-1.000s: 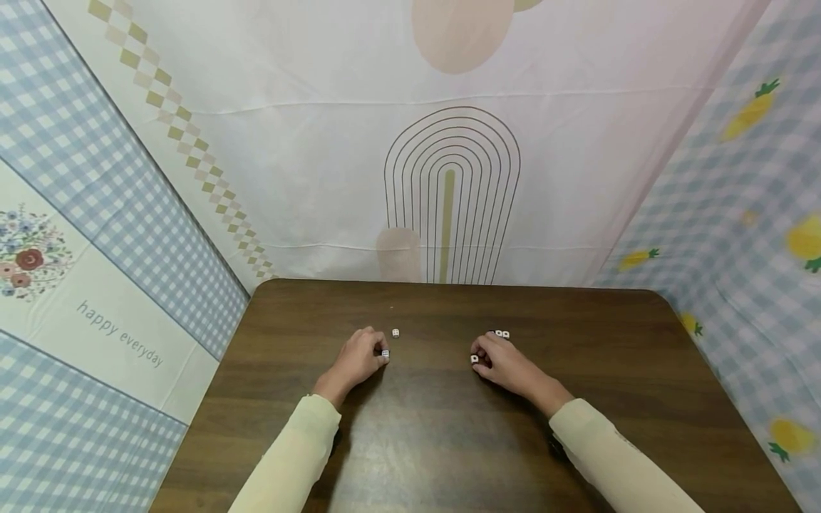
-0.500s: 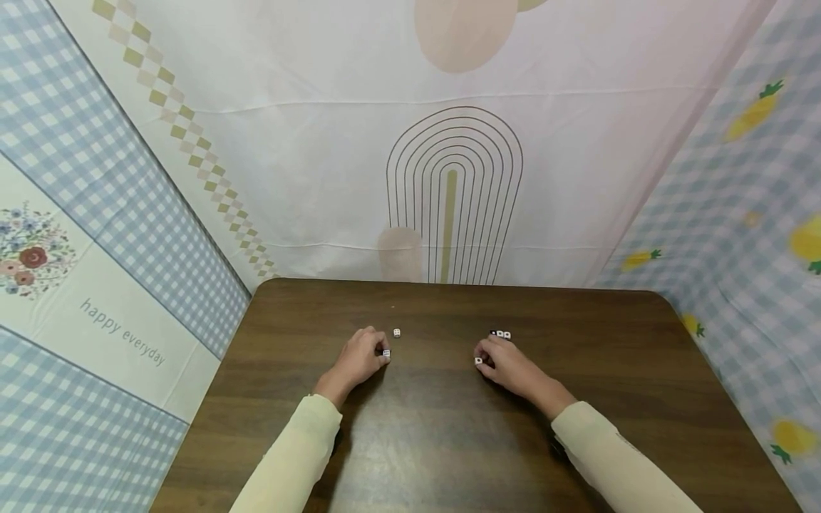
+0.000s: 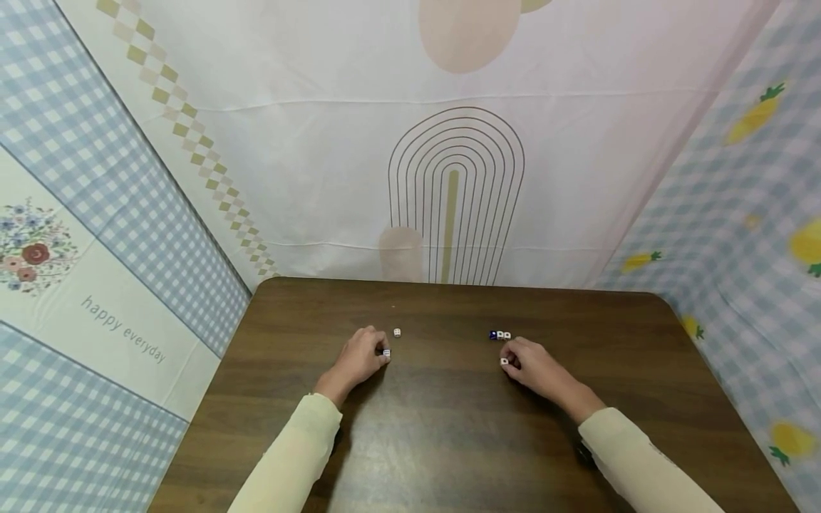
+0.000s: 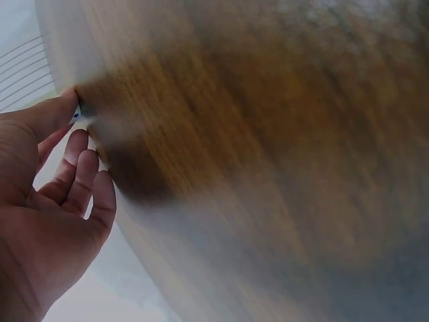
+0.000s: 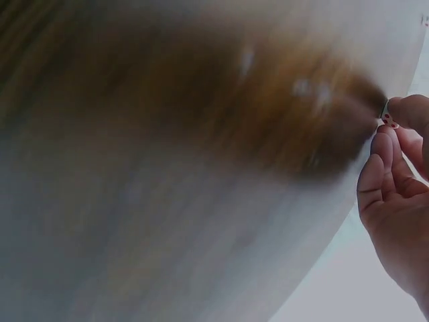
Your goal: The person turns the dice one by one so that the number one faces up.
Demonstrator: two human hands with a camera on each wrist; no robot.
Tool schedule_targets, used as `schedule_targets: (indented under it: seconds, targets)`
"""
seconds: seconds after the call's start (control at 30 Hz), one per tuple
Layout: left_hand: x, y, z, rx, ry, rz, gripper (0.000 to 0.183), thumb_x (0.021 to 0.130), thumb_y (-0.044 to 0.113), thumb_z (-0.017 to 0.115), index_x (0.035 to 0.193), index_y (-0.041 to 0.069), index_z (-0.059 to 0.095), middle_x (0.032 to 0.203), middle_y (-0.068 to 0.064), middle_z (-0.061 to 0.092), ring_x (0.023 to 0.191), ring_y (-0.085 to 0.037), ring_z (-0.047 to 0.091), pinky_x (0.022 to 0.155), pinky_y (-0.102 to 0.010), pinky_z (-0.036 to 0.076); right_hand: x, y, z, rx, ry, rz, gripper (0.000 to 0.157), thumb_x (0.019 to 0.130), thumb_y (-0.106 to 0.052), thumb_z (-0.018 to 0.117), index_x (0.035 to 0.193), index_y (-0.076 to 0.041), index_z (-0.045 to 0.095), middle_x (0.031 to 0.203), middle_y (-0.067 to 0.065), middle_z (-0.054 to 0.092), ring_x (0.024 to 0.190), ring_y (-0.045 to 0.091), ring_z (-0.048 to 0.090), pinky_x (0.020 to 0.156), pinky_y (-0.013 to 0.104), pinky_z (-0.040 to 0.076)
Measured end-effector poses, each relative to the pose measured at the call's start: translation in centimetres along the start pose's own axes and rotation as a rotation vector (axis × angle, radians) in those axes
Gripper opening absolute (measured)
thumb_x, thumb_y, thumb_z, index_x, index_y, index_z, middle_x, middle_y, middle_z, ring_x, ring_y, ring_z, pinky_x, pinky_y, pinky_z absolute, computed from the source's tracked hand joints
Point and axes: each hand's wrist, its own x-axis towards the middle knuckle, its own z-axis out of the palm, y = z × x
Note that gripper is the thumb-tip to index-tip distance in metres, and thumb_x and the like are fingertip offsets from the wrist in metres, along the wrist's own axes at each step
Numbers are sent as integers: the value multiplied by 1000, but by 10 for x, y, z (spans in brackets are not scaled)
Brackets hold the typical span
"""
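In the head view my left hand [image 3: 356, 356] pinches a white die [image 3: 386, 353] between thumb and forefinger at the table. Just beyond it lies another white die [image 3: 397, 333]. My right hand [image 3: 537, 367] pinches a second white die [image 3: 504, 362], its top pip facing up. Behind that hand a short row holds a dark blue die [image 3: 493, 335] and two white dice [image 3: 503, 335] side by side. The left wrist view shows only a sliver of the held die [image 4: 76, 115] with a blue pip. Red pips mark the die [image 5: 389, 119] in the right wrist view.
The brown wooden table [image 3: 423, 434] runs under both hands. Its far edge meets a patterned cloth wall [image 3: 321, 178]. Checked cloth hangs at the left [image 3: 115, 178] and right.
My right hand has shifted to the right with its die, uncovering the dark blue die in the row. The left hand stays in place, still pinching its die.
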Motion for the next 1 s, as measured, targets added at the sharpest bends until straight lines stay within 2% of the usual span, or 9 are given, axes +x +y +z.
schedule_targets:
  seconds: [0.17, 0.37, 0.6, 0.77, 1.0]
  targets:
    - [1, 0, 0, -5, 4, 1, 23, 85, 13, 84, 77, 21, 64, 86, 3, 55, 87, -19, 52, 78, -40, 46, -2, 13, -9, -20, -7, 46, 9, 92, -9, 76, 96, -10, 68, 91, 0, 62, 80, 10, 57, 69, 30, 51]
    - [0, 0, 0, -4, 7, 1, 24, 84, 13, 84, 76, 21, 63, 86, 4, 54, 87, -18, 52, 78, -39, 46, -1, 25, -15, -20, 12, 55, 9, 91, -7, 76, 97, -6, 69, 91, 4, 62, 79, 13, 58, 68, 32, 51]
    - [-1, -1, 1, 0, 12, 5, 23, 84, 13, 84, 76, 21, 64, 86, 4, 55, 87, -18, 53, 77, -39, 46, 10, 33, -14, -19, 23, 93, 9, 92, -7, 74, 99, -4, 70, 91, 6, 62, 80, 16, 59, 71, 34, 52]
    - [-1, -2, 1, -2, 12, 7, 24, 84, 13, 84, 75, 21, 63, 85, 4, 54, 86, -18, 52, 77, -38, 45, 20, 37, -14, -18, 59, 76, 9, 91, -5, 75, 98, -1, 70, 90, 9, 63, 81, 19, 61, 72, 37, 53]
    - [1, -3, 3, 5, 15, 15, 25, 85, 14, 84, 75, 22, 62, 85, 4, 54, 85, -17, 51, 76, -37, 45, 29, 40, -13, 4, 52, 112, 8, 92, -6, 74, 98, -1, 70, 93, 10, 64, 84, 21, 62, 75, 39, 54]
